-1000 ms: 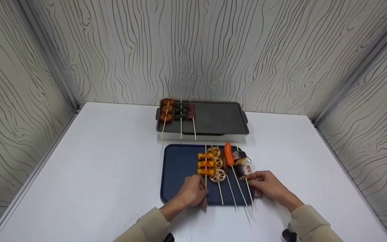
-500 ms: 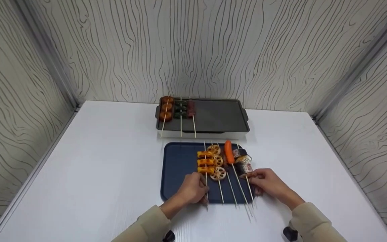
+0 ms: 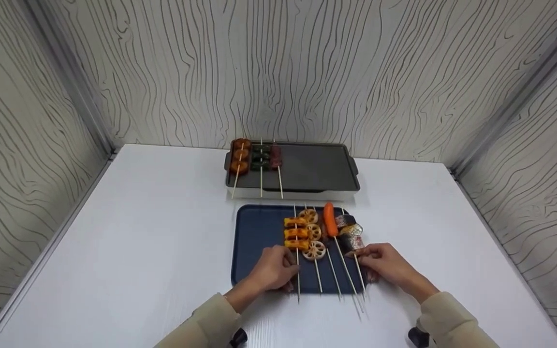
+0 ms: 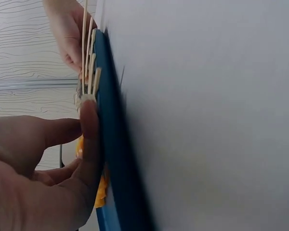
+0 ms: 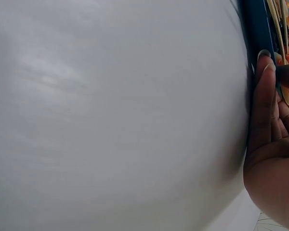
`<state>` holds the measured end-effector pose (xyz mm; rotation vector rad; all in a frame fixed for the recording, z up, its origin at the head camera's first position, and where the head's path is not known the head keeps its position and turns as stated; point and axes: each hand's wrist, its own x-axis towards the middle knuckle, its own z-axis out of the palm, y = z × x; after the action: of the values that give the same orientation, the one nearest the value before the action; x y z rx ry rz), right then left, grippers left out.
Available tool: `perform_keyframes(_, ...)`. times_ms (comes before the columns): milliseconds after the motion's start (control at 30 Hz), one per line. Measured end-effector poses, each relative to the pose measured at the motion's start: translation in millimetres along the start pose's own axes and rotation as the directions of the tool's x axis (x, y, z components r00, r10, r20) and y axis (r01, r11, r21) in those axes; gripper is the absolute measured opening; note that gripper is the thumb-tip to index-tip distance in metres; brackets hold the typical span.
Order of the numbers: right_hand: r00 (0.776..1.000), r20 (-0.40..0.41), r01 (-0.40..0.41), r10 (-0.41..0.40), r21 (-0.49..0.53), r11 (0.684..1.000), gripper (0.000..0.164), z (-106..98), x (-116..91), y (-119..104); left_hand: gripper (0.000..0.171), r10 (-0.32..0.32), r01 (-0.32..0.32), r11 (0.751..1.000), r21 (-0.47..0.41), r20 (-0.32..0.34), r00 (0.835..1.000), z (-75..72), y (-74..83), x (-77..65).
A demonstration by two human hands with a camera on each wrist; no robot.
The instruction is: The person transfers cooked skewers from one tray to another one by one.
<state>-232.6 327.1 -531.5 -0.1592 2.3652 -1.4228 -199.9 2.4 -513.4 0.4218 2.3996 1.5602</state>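
Observation:
In the head view, my left hand (image 3: 274,268) is beside the bare stick of the yellow-piece skewer (image 3: 297,233). Its fingertips reach the stick; I cannot tell whether they grip it. At the tray's right edge, my right hand (image 3: 386,263) pinches the fish skewer (image 3: 351,237) just under its lowest dark-skinned piece. Both skewers lie on the blue tray (image 3: 256,237). Between them are a lotus root skewer (image 3: 313,250), a partly hidden dark skewer and a sausage skewer (image 3: 329,220). The left wrist view shows thumb and finger (image 4: 90,120) close together over the tray rim.
Behind the tray stands a dark grill plate (image 3: 319,166) on a pale base. On its left side lie an orange-brown disc skewer (image 3: 240,155), a dark green skewer (image 3: 260,158) and a dark red one (image 3: 275,155). The white table (image 3: 162,232) is walled on three sides.
My left hand has shifted slightly left, and more of the yellow-piece skewer's stick shows beside its fingers. My right hand stays at the fish skewer. The head view has tilted slightly.

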Motion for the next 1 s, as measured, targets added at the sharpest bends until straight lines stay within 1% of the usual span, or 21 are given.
perform_keyframes(100,1.0,-0.003,0.002,-0.002,-0.003,1.0,0.03,1.0,-0.5,1.6,0.008,0.014,-0.013,0.996,0.084,-0.014,1.0,-8.8,3.6,-0.7)
perform_keyframes(133,1.0,-0.005,0.004,-0.004,0.0,1.0,0.03,1.2,-0.9,2.0,0.008,0.015,-0.012,0.992,0.123,-0.024,1.0,-12.1,5.5,-0.5)
perform_keyframes(200,1.0,-0.003,0.01,-0.01,0.01,1.0,0.031,1.4,-1.7,2.4,0.006,0.028,-0.016,0.976,0.217,-0.051,0.998,-19.8,10.8,0.4)
perform_keyframes(300,1.0,-0.001,0.017,-0.017,0.025,1.0,0.032,1.7,-2.7,3.0,0.004,0.076,-0.036,0.934,0.357,-0.097,0.992,-32.2,18.9,4.8)
perform_keyframes(367,1.0,0.001,0.017,-0.017,0.021,1.0,0.032,1.6,-2.0,3.6,0.006,0.136,-0.07,0.893,0.445,-0.119,0.983,-41.2,24.4,9.5)
perform_keyframes(400,1.0,0.0,0.015,-0.015,0.018,1.0,0.032,1.4,-1.3,4.0,0.007,0.17,-0.089,0.868,0.488,-0.125,0.977,-45.5,27.0,12.3)
perform_keyframes(433,1.0,0.0,0.013,-0.013,0.016,1.0,0.032,1.0,-0.7,4.1,0.008,0.209,-0.11,0.838,0.534,-0.127,0.97,-49.8,29.6,15.5)
perform_keyframes(467,1.0,-0.001,0.012,-0.012,0.012,1.0,0.031,0.5,0.0,4.2,0.009,0.247,-0.131,0.799,0.587,-0.122,0.961,-54.0,32.3,18.9)
perform_keyframes(533,1.0,-0.003,0.012,-0.012,0.002,1.0,0.031,-0.9,0.4,4.2,0.008,0.306,-0.155,0.709,0.688,-0.103,0.947,-61.2,38.1,26.5)
perform_keyframes(600,1.0,-0.005,0.013,-0.013,0.004,1.0,0.031,-2.1,-0.9,4.1,0.008,0.342,-0.165,0.613,0.773,-0.071,0.937,-66.7,43.2,35.2)
perform_keyframes(700,1.0,-0.009,0.01,-0.01,0.002,1.0,0.032,-2.9,-2.4,4.4,0.02,0.346,-0.168,0.48,0.861,-0.01,0.938,-72.6,49.2,50.4)
perform_keyframes(800,1.0,-0.015,-0.001,0.001,0.001,1.0,0.032,-2.5,-2.0,4.7,0.028,0.315,-0.157,0.369,0.916,0.036,0.948,-76.5,53.2,66.1)
perform_keyframes(833,1.0,-0.018,-0.003,0.003,-0.001,1.0,0.032,-2.3,-1.6,4.7,0.03,0.305,-0.152,0.335,0.93,0.045,0.951,-77.3,53.8,71.4)
perform_keyframes(867,1.0,-0.021,-0.004,0.004,-0.004,1.0,0.032,-1.9,-1.3,4.4,0.032,0.296,-0.145,0.308,0.94,0.051,0.954,-78.0,54.3,76.7)
perform_keyframes(900,1.0,-0.023,-0.004,0.004,-0.003,1.0,0.031,-1.5,-1.1,4.1,0.032,0.283,-0.137,0.291,0.947,0.052,0.958,-78.7,54.5,81.8)
perform_keyframes(933,1.0,-0.023,-0.004,0.004,0.0,1.0,0.031,-0.8,-1.0,3.9,0.033,0.271,-0.13,0.284,0.95,0.05,0.961,-79.1,54.5,86.8)
perform_keyframes(1000,1.0,-0.019,-0.002,0.002,0.008,1.0,0.031,0.4,-1.6,3.9,0.035,0.244,-0.113,0.285,0.952,0.042,0.969,-79.3,53.6,96.9)
